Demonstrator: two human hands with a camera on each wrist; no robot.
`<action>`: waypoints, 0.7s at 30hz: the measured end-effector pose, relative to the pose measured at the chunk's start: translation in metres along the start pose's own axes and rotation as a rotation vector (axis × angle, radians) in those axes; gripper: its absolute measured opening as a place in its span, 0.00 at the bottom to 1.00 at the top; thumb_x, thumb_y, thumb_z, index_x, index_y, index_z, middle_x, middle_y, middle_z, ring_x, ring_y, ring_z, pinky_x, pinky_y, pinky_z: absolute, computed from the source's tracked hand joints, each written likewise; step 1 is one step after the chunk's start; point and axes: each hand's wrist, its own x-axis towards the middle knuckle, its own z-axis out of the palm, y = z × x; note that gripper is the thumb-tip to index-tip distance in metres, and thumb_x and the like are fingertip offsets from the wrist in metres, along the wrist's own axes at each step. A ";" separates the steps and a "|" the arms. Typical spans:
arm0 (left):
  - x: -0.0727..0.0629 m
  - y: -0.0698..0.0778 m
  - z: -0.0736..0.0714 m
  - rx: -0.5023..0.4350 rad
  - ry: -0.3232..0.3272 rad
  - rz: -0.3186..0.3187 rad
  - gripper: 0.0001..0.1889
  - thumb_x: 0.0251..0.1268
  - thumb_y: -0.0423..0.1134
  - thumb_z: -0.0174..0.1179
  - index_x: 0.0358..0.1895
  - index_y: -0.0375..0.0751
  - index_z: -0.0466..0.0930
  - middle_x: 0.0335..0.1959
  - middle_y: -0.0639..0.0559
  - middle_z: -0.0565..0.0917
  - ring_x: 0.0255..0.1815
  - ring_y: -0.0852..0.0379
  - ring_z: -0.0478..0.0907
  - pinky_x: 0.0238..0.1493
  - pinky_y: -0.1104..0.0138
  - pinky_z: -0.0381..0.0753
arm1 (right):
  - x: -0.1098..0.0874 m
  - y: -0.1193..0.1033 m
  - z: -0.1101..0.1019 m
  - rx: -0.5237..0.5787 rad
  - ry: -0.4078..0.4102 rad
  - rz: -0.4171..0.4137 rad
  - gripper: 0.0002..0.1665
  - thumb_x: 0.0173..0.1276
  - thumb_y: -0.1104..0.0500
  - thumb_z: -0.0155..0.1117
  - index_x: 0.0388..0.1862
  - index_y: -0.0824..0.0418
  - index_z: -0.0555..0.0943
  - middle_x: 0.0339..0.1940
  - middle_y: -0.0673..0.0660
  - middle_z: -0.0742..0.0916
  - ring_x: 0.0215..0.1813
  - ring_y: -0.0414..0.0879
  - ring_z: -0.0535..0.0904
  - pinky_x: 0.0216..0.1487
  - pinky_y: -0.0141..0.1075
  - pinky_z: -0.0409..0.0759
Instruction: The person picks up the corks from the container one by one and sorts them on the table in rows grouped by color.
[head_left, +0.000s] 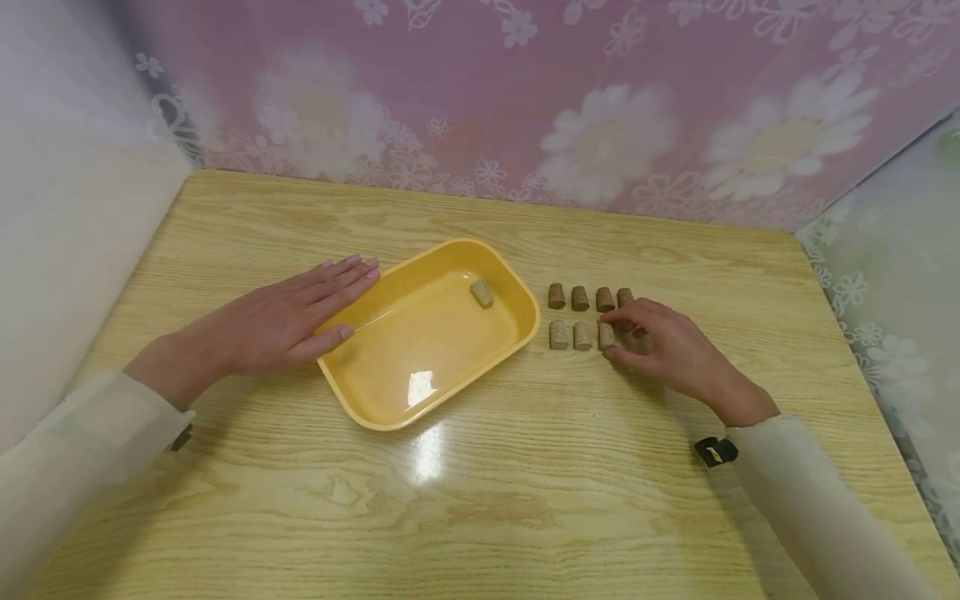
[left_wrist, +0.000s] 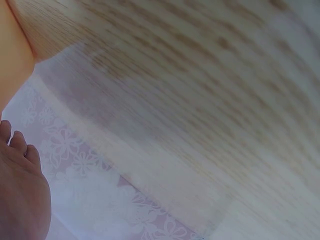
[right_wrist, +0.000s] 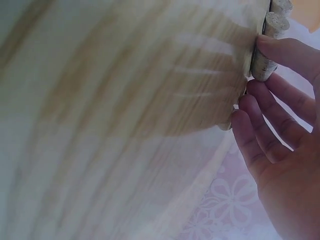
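My left hand [head_left: 288, 317] lies with straight fingers along the left rim of a yellow plastic tub [head_left: 420, 408]. One pale cork stopper [head_left: 482, 293] lies inside the tub near its far right corner. To the right of the tub, corks lie on the table in two rows. My right hand [head_left: 667, 346] pinches the pale cork [head_left: 607, 336] at the right end of the near row between thumb and fingers. In the right wrist view, the same cork [right_wrist: 262, 67] shows between thumb and fingertips, with more corks beyond it.
Two more pale corks, a left one [head_left: 558, 335] and a middle one [head_left: 582, 336], share the near row. Behind them runs a row of several darker corks [head_left: 580, 298]. Everything stands on a wood-grain table [head_left: 480, 517], with a pink flowered backdrop [head_left: 465, 100] along its far edge.
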 end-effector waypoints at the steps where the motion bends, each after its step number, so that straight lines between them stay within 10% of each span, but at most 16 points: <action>1: 0.000 0.000 0.000 0.002 0.003 0.005 0.39 0.91 0.52 0.47 0.92 0.52 0.38 0.94 0.54 0.43 0.94 0.49 0.41 0.91 0.70 0.32 | 0.000 0.000 0.000 -0.001 0.002 0.000 0.26 0.71 0.59 0.80 0.65 0.62 0.85 0.52 0.57 0.89 0.52 0.54 0.86 0.52 0.55 0.88; 21: 0.000 -0.001 0.001 0.013 0.017 0.015 0.39 0.91 0.52 0.47 0.92 0.51 0.38 0.94 0.53 0.44 0.94 0.49 0.43 0.90 0.71 0.31 | -0.001 -0.002 -0.001 -0.011 -0.008 0.018 0.26 0.71 0.59 0.80 0.66 0.61 0.85 0.52 0.56 0.88 0.52 0.53 0.86 0.52 0.54 0.87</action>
